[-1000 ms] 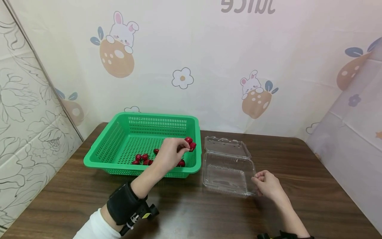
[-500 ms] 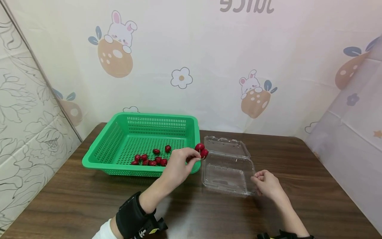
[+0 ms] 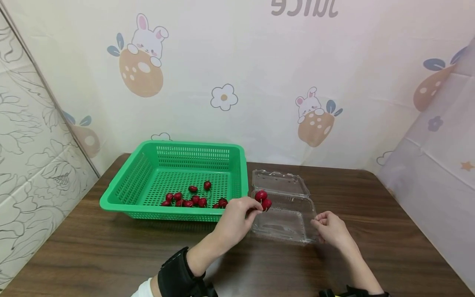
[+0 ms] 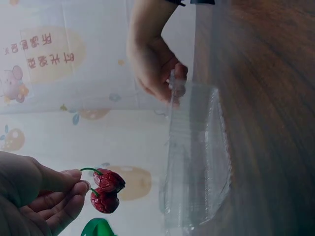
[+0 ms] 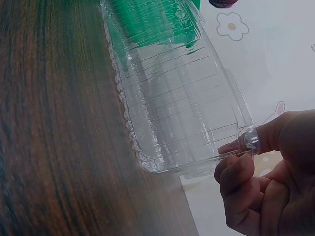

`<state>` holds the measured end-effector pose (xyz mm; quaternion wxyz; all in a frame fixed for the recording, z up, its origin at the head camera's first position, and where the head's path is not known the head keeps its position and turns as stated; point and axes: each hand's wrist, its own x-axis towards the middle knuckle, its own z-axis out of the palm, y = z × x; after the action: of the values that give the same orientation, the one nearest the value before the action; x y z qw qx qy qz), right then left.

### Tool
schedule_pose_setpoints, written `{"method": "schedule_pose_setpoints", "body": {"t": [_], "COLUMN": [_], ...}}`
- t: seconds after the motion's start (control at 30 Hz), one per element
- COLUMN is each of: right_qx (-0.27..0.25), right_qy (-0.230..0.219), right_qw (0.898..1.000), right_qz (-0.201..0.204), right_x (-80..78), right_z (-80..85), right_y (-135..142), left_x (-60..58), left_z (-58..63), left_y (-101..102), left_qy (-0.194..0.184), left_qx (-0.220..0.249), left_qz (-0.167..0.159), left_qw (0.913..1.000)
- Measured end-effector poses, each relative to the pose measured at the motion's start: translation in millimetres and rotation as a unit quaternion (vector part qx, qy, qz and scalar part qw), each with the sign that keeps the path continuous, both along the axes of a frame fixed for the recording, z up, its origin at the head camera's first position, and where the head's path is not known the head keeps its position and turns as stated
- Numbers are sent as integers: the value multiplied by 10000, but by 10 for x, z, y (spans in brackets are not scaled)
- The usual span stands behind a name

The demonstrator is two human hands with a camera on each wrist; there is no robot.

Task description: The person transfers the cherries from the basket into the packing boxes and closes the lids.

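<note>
Thumb and fingers of my left hand (image 3: 237,218) pinch the green stems of two dark red cherries (image 4: 106,189). In the head view the cherries overlap the left part of a clear plastic clamshell box (image 3: 280,220). The box's lid (image 3: 280,182) lies folded back toward the wall. My right hand (image 3: 331,229) pinches the box's right rim, as the right wrist view also shows, with fingers (image 5: 238,172) curled at the edge. More cherries (image 3: 188,203) lie in a green plastic basket (image 3: 200,147) left of the box.
Basket and box stand side by side on a dark wooden table (image 3: 122,251). Behind them hangs a pale curtain (image 3: 267,53) printed with rabbits and fruit. Another curtain (image 3: 33,136) with line-drawn flowers borders the left side.
My left hand has carried the two cherries rightward, from over the basket to above the box's left part. The right hand has kept its hold on the rim.
</note>
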<state>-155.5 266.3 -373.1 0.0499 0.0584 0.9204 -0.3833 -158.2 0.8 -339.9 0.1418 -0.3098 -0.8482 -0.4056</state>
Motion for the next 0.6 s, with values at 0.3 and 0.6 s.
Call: {"method": "schedule_pose_setpoints", "body": {"t": [0.3, 0.6], "right_qx": [45, 45], "right_qy": [-25, -39], "right_qw": [10000, 10000], "right_qz": [-21, 14], "right_x": [-8, -5], "right_z": [2, 9], "right_y": [-2, 0], "left_x": [-9, -19], "left_z": [-129, -240], "left_y": [140, 284], "left_qy": [43, 147], "left_qx": [-597, -1178], "left_qz": [-55, -130], "left_qw": [9982, 9928]}}
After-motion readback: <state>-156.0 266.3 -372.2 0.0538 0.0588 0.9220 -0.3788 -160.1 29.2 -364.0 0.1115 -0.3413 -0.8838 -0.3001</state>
